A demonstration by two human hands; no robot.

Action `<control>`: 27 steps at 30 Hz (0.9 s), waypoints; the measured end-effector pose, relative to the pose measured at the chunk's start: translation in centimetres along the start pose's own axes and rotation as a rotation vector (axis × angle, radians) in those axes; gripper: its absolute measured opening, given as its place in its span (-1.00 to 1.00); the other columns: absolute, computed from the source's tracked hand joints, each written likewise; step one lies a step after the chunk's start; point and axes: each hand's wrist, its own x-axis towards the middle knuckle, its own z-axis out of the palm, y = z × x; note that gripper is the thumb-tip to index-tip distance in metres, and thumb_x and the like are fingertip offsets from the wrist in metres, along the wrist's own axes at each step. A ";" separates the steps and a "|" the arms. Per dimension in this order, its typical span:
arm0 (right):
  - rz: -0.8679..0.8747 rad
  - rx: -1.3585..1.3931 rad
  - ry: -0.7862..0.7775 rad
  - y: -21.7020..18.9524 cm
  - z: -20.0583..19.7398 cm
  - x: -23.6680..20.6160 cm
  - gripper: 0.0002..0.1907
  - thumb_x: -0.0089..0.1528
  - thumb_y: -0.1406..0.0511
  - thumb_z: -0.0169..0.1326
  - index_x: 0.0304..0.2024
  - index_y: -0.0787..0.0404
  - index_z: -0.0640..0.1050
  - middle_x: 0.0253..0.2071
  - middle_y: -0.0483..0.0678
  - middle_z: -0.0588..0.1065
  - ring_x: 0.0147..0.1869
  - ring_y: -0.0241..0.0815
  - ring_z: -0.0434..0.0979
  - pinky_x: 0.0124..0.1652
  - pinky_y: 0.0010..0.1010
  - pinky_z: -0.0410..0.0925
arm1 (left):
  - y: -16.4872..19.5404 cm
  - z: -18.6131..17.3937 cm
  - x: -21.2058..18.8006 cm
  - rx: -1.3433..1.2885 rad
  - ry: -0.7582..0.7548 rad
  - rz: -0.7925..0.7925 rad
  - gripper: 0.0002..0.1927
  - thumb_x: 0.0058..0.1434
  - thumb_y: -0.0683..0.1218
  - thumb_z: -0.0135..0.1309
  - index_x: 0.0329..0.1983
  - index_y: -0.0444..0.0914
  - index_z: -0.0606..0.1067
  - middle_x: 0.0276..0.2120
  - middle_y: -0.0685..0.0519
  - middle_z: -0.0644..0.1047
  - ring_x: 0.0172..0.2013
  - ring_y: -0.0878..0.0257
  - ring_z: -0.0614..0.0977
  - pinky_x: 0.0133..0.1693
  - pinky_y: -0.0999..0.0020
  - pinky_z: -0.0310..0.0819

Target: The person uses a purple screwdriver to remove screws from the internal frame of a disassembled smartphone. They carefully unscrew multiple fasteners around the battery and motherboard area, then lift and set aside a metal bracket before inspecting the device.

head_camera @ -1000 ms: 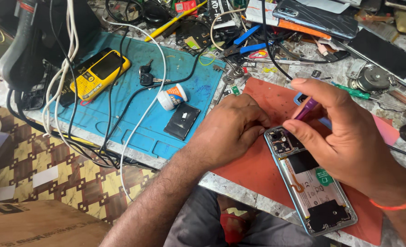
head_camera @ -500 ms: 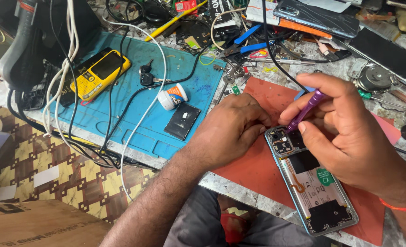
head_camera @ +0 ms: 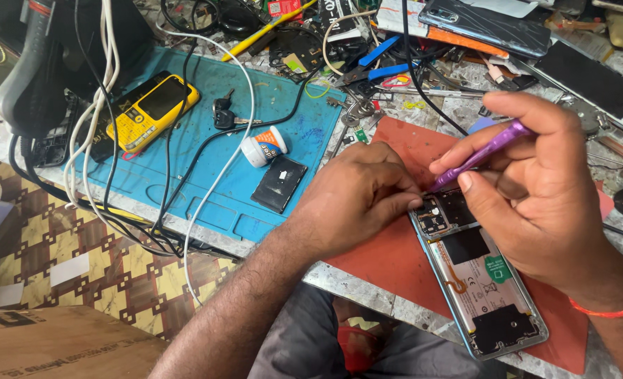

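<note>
right hand [head_camera: 536, 203] grips purple tool [head_camera: 476, 156] | left hand [head_camera: 357, 196] pinches opened phone [head_camera: 476, 281] beneath | tip slip could gouge board

phone repair workshop, opened phone [head_camera: 476, 281], blue work mat [head_camera: 206, 140], cables [head_camera: 101, 105]

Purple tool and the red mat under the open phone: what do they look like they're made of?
Purple tool in the right hand: looks like anodised metal, given its satin sheen, though it could be plastic. Red mat: probably rubber or silicone, being matte, flat and thin-edged. Open phone: shows bare boards.
</note>
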 end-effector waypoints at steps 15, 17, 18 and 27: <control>0.019 -0.284 0.184 2.6 -2.8 -1.9 -0.30 0.39 0.54 0.13 0.46 0.31 0.07 -0.09 0.10 0.42 -0.08 -0.20 0.56 -0.06 -0.47 0.50 | -0.4 0.8 -0.2 0.101 0.132 -0.117 -0.88 0.20 -0.20 0.09 -0.21 -0.23 0.59 -0.20 -0.04 0.53 -0.05 0.00 0.58 -0.01 0.14 0.48; 0.030 -0.339 0.191 2.5 -3.1 -2.4 -0.29 0.37 0.55 0.10 0.46 0.32 0.07 -0.07 0.13 0.41 -0.07 -0.15 0.56 -0.04 -0.41 0.51 | -0.5 0.8 -0.3 0.109 0.140 -0.106 -0.85 0.20 -0.23 0.05 -0.19 -0.23 0.58 -0.16 -0.04 0.54 -0.02 -0.01 0.58 0.02 0.14 0.48; 0.025 -0.349 0.195 2.4 -3.2 -2.7 -0.30 0.36 0.56 0.07 0.45 0.33 0.06 -0.05 0.14 0.40 -0.04 -0.12 0.56 -0.01 -0.37 0.51 | -0.5 0.8 -0.4 0.106 0.138 -0.106 -0.84 0.20 -0.23 0.04 -0.18 -0.23 0.58 -0.15 -0.04 0.54 -0.01 0.00 0.58 0.04 0.14 0.47; 0.055 -0.281 0.200 2.3 -3.2 -3.8 -0.26 0.38 0.54 0.05 0.52 0.31 0.01 -0.05 0.13 0.39 -0.06 -0.11 0.60 -0.01 -0.36 0.54 | 0.0 0.5 -0.6 0.091 0.097 -0.077 -0.85 0.25 -0.19 0.07 -0.14 -0.21 0.57 -0.10 -0.03 0.52 0.03 0.01 0.56 0.08 0.15 0.46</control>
